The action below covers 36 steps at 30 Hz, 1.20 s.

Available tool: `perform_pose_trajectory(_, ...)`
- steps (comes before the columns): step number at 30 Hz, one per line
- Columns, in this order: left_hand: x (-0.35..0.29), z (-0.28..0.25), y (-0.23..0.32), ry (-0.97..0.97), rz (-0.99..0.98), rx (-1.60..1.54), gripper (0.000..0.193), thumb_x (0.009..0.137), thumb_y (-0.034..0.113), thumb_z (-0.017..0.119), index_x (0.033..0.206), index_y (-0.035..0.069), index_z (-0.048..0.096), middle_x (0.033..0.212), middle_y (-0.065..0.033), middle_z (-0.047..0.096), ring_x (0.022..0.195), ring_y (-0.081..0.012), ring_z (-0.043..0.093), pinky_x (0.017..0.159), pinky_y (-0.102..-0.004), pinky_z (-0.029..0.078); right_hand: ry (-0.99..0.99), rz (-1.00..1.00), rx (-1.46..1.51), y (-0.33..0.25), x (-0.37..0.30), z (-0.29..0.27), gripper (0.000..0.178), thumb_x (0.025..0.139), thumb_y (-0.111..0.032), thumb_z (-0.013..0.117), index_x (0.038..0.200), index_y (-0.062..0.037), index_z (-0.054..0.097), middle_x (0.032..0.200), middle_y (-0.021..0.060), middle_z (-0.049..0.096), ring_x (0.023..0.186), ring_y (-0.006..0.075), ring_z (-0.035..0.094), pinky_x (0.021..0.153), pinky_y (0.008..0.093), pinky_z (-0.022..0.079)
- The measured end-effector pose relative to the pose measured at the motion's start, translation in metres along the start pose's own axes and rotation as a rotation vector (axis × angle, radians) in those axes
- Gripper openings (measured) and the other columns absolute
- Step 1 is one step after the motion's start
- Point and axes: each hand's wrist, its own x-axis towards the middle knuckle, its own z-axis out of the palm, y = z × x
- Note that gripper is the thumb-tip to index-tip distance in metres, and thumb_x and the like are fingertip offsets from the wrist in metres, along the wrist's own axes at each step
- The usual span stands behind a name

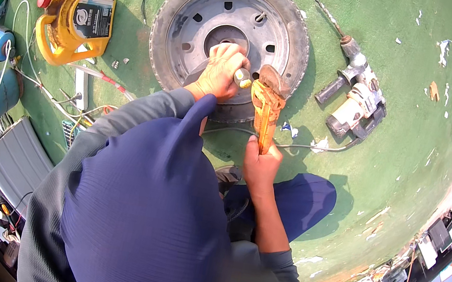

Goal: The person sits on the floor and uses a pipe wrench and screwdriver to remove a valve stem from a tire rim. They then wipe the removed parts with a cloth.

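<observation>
A grey steel wheel with a thin rubber tyre (175,8) lies flat on the green ground in front of me. My left hand (223,71) is closed over the near part of the wheel, wrapped round a tool with a rounded, yellow-marked end (243,78). The rest of that tool is mostly hidden under the fingers. My right hand (262,162) grips the lower handle of an orange pipe wrench (266,112). The wrench's worn metal head points away from me, over the wheel's near right edge, just right of the tool's end.
To the right lies a rotary hammer drill (357,98) with a long bit, its cord running past the wheel. A yellow jug (65,22) with a red cap stands left, near a white power strip (81,88) and tangled cables. Scraps litter the green ground (406,148).
</observation>
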Motion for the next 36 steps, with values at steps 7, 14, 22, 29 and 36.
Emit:
perform_pose_trajectory(7, -0.005, 0.002, 0.002, -0.012, -0.022, 0.001, 0.037, 0.067, 0.003, 0.073, 0.102, 0.013, 0.064, 0.118, -0.0125, 0.060, 0.119, -0.0375, 0.054, 0.103, -0.0503, 0.036, 0.009, -0.221, -0.014, -0.010, -0.025, -0.020, 0.028, 0.100, -0.013, 0.065, 0.079, 0.0025, 0.054, 0.066, -0.0007, 0.050, 0.065, 0.0060, 0.044, 0.056, 0.0302, 0.039)
perform_pose_trajectory(14, -0.005, -0.005, 0.001, 0.017, -0.031, 0.028, 0.035, 0.070, 0.003, 0.074, 0.101, 0.013, 0.064, 0.116, -0.0129, 0.060, 0.116, -0.0384, 0.055, 0.101, -0.0500, 0.036, -0.061, -0.021, 0.043, -0.025, -0.021, -0.011, 0.023, 0.096, -0.009, 0.067, 0.077, 0.0026, 0.059, 0.060, 0.0049, 0.052, 0.058, 0.0093, 0.047, 0.055, 0.0359, 0.045)
perform_pose_trajectory(22, -0.003, -0.004, 0.001, -0.010, 0.001, 0.031, 0.033, 0.071, 0.005, 0.071, 0.102, 0.014, 0.064, 0.115, -0.0106, 0.061, 0.117, -0.0366, 0.055, 0.103, -0.0501, 0.036, -0.054, 0.064, -0.011, 0.008, 0.012, 0.006, 0.022, 0.095, -0.011, 0.064, 0.080, 0.0044, 0.060, 0.061, 0.0107, 0.054, 0.057, 0.0159, 0.051, 0.058, 0.0376, 0.046)
perform_pose_trajectory(29, -0.001, -0.004, 0.004, 0.008, -0.012, 0.029, 0.036, 0.069, 0.003, 0.072, 0.102, 0.014, 0.062, 0.112, -0.0113, 0.059, 0.112, -0.0369, 0.054, 0.100, -0.0478, 0.036, -0.006, -0.168, 0.084, -0.010, -0.021, -0.029, 0.015, 0.098, -0.011, 0.062, 0.088, -0.0006, 0.061, 0.072, 0.0052, 0.059, 0.066, 0.0132, 0.055, 0.063, 0.0305, 0.045)
perform_pose_trajectory(36, -0.007, -0.002, -0.005, 0.064, 0.004, 0.070, 0.033, 0.072, 0.010, 0.076, 0.103, 0.013, 0.064, 0.115, -0.0109, 0.060, 0.114, -0.0372, 0.056, 0.100, -0.0497, 0.037, -0.105, -0.065, -0.014, -0.022, -0.007, -0.005, 0.017, 0.093, -0.009, 0.067, 0.081, 0.0026, 0.064, 0.062, 0.0145, 0.058, 0.054, 0.0249, 0.058, 0.057, 0.0407, 0.048)
